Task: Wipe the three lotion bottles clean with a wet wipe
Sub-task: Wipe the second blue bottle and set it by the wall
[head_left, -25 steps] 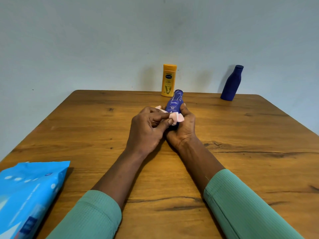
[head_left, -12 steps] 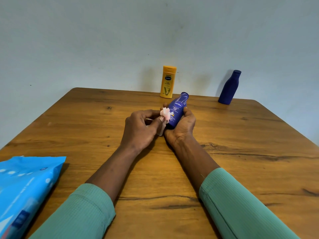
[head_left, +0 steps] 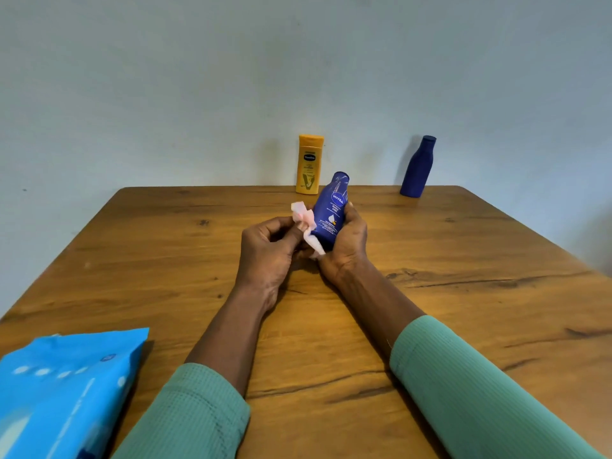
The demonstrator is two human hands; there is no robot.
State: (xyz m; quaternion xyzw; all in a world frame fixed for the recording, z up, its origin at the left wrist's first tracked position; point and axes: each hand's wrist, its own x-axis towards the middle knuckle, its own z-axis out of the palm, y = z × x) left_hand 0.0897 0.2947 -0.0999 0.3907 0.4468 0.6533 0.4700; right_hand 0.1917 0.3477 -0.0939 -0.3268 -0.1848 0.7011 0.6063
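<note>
My right hand (head_left: 346,246) grips a small blue Nivea lotion bottle (head_left: 331,210) over the middle of the wooden table (head_left: 463,260), cap tilted away and slightly right. My left hand (head_left: 265,250) pinches a crumpled pale pink wet wipe (head_left: 306,223) against the bottle's left side. A yellow Vaseline bottle (head_left: 310,164) stands upright at the table's far edge. A plain dark blue bottle (head_left: 418,167) stands at the far right edge near the wall.
A bright blue pack of wet wipes (head_left: 63,392) lies at the near left corner of the table. A pale wall rises right behind the far edge. Green sleeves cover both forearms.
The wipe has slid from the bottle's front to its left side. The bottle has tipped further upright and to the right in my right hand.
</note>
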